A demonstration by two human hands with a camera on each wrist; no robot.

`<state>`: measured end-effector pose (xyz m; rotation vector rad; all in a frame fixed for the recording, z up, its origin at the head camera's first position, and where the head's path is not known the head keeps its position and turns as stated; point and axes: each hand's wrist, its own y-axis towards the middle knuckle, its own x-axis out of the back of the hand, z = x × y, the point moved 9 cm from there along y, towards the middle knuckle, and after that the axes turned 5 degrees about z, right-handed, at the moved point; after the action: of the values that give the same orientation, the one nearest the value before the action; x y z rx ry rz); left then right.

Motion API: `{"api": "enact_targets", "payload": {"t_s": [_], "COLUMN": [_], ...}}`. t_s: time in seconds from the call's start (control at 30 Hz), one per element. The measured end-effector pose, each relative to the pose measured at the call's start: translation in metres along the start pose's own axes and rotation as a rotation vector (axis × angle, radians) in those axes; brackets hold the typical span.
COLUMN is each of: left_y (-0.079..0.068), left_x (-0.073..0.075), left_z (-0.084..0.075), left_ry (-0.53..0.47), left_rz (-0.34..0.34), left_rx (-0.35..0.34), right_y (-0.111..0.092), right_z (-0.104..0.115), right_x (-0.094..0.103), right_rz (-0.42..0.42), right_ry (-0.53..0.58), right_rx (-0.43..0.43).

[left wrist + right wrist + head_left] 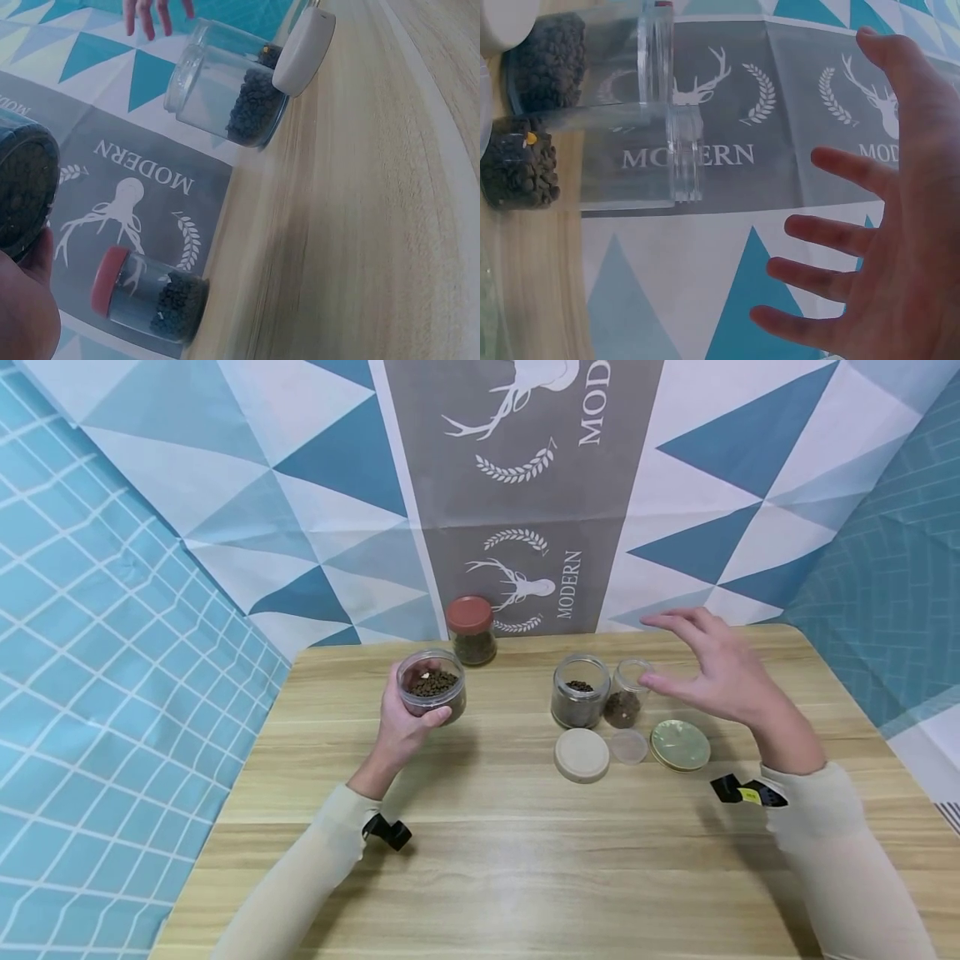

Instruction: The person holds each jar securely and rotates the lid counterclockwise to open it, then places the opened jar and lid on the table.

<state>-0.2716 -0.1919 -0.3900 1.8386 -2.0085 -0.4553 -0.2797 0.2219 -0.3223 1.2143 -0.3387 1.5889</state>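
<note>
My left hand (405, 720) grips a clear open jar (448, 700) of dark brown pellets, raised above the table and tilted a little. In the left wrist view, only the base of this jar (28, 191) shows. My right hand (712, 668) hovers with spread fingers beside a narrow clear jar (626, 697), holding nothing. That jar stands lidless with dark pieces at its bottom. Touching its left side is a wider lidless jar (576, 703), partly filled with dark pellets. Both appear sideways in the right wrist view, left of the fingers (832, 232).
A jar with a red lid (471, 614) stands at the table's back edge. A cream lid (582, 755), a small translucent lid (629, 746) and a green lid (680, 744) lie before the open jars. Patterned cloth (517, 493) rises behind the wooden table (510, 877).
</note>
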Motion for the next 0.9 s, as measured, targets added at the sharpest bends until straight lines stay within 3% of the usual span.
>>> {"api": "enact_targets", "payload": {"t_s": [0.2, 0.43, 0.57, 0.9], "left_y": [0.000, -0.002, -0.002, 0.001], "left_x": [-0.002, -0.019, -0.028, -0.042], "left_z": [0.001, 0.008, 0.008, 0.010], "left_ry": [0.011, 0.028, 0.033, 0.031], "left_rz": [0.009, 0.095, 0.129, 0.138], "left_rx": [0.010, 0.045, 0.042, 0.049], "right_y": [0.002, 0.007, 0.010, 0.023], "right_z": [0.005, 0.012, 0.020, 0.040], "right_x": [-0.006, -0.016, -0.020, -0.029], "right_rz": [0.000, -0.007, -0.030, -0.056], "right_ry": [0.018, 0.010, 0.014, 0.028], "right_rx": [0.014, 0.037, 0.083, 0.186]}}
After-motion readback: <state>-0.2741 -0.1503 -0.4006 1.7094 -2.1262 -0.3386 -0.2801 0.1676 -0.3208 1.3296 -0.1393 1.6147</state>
